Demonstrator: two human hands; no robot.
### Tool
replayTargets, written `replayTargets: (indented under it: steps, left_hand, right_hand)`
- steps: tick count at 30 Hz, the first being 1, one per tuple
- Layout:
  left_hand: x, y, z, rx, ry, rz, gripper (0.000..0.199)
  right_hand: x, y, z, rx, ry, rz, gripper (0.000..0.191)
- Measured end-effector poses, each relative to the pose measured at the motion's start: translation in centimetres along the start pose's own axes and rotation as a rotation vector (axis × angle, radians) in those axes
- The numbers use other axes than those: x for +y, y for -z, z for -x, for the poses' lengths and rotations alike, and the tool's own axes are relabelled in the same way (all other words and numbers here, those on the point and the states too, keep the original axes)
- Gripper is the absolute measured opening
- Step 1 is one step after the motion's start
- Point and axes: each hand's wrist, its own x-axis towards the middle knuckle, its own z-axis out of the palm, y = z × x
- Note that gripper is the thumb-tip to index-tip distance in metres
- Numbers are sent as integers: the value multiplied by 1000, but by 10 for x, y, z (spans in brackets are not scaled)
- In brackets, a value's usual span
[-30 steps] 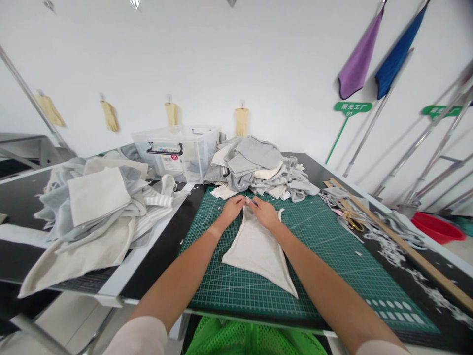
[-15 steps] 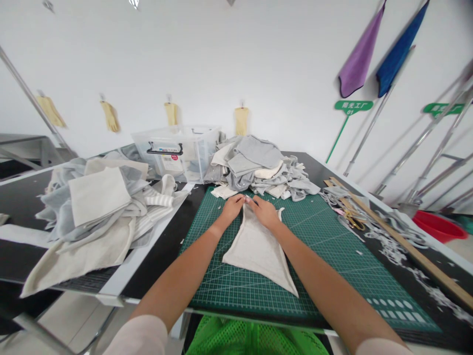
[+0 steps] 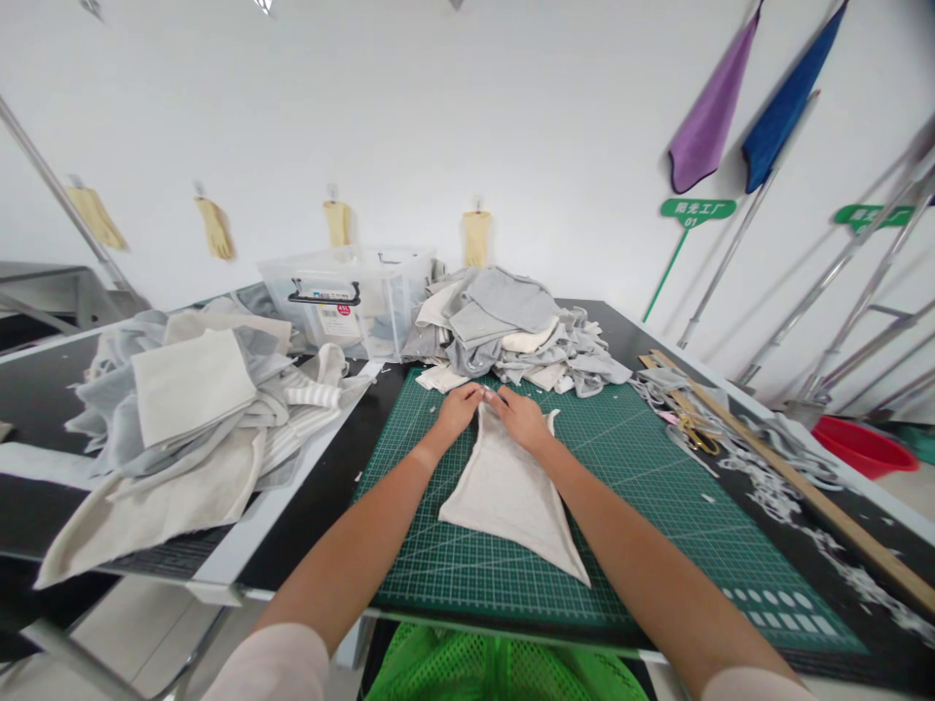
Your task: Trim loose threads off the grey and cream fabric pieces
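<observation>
A cream fabric piece [image 3: 511, 487] with rolled edges lies on the green cutting mat [image 3: 643, 516], its wide end toward me. My left hand [image 3: 462, 407] pinches its far left corner. Close against it, my right hand [image 3: 520, 417] grips the same corner, thumbs and fingertips of both hands meeting there. The fingertips hide the exact bit of cloth between them. Just beyond my hands rises a heap of grey and cream fabric pieces [image 3: 504, 312].
Another fabric pile [image 3: 194, 389] hangs partly over the table's left front edge. A clear plastic bin [image 3: 343, 302] stands behind. At right lie gold-handled scissors [image 3: 699, 436], a long wooden strip [image 3: 804, 477] and fabric scraps [image 3: 774, 497]. Below is a green mesh [image 3: 504, 667].
Both hands stay pinched at the same corner with barely any movement. The whole view has shifted very slightly.
</observation>
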Motion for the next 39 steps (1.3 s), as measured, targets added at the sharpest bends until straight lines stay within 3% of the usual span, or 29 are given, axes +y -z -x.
replayTargets:
  steps: [6,22,26,32,39]
  left_hand:
    - [-2,-2,-1,1,15,18,30]
    - [3,-2,0,32,44,-14,27]
    - [5,-2,3,72,114,-77,21]
    - [15,0,11,117,145,-365,15]
    - [39,6,25,171,97,-695,21]
  right_hand:
    - [0,0,0,7,13,-48,45]
    - [10,0,-6,234,-142,-583,51]
    - [11,1,-5,285,-184,-589,52]
    - [11,6,-2,348,-216,-460,52]
    - [22,32,-1,395,-313,-318,56]
